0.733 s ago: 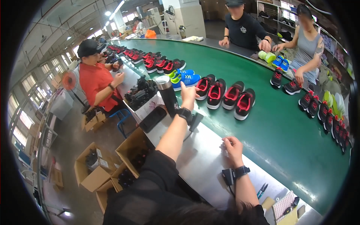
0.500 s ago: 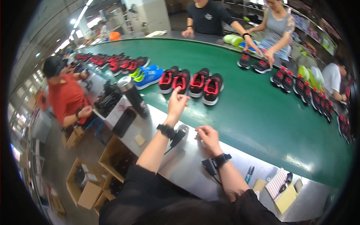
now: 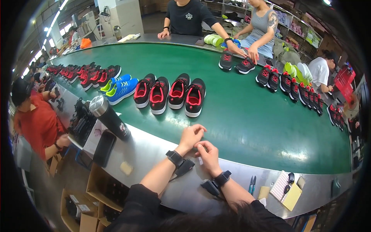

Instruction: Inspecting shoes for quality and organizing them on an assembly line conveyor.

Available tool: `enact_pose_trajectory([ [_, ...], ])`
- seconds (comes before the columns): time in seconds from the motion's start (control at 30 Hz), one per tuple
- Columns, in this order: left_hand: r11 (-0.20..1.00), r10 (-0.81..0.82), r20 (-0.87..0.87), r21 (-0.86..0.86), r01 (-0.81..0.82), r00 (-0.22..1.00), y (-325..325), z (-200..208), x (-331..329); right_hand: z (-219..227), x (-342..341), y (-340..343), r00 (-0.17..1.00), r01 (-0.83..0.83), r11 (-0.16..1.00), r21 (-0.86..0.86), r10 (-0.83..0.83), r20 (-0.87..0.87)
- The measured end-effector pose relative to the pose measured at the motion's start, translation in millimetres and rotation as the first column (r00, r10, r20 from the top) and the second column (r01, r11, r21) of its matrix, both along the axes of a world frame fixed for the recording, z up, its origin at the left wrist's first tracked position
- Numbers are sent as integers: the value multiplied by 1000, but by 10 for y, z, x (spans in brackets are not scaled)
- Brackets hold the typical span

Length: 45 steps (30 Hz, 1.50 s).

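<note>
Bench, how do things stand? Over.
Left hand and right hand loosely curled, close together. Four nearest black-red shoes ahead on green belt. Black bottle off left, not between.

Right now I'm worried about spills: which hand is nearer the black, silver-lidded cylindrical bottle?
Left. Left hand sits right of the bottle, apart; right hand is farther right.
</note>
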State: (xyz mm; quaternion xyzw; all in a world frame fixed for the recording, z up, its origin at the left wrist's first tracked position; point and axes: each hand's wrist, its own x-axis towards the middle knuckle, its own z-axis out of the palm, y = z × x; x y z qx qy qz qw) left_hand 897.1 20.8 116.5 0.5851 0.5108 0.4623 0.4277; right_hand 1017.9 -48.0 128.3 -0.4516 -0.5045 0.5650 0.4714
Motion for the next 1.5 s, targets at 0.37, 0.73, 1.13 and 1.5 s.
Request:
enact_pose_trajectory([
  [0.37, 997, 76, 346, -47, -64, 935, -7, 88, 20, 331, 3, -113, 995, -46, 963, -265, 20, -98],
  [0.73, 938, 343, 558, -168, -302, 756, 22, 195, 78, 694, 154, 2001, 975, 147, 988, 41, -138, -175],
  [1.13, 896, 236, 333, -437, -72, 913, 4, 173, 359, -269, 1067, 4579, 823, 568, 813, 129, -558, -110],
  [1.5, 935, 239, 186, -308, -174, 953, -44, 180, 504, -283, 1061, 4455, 817, 564, 799, 210, -576, 0],
])
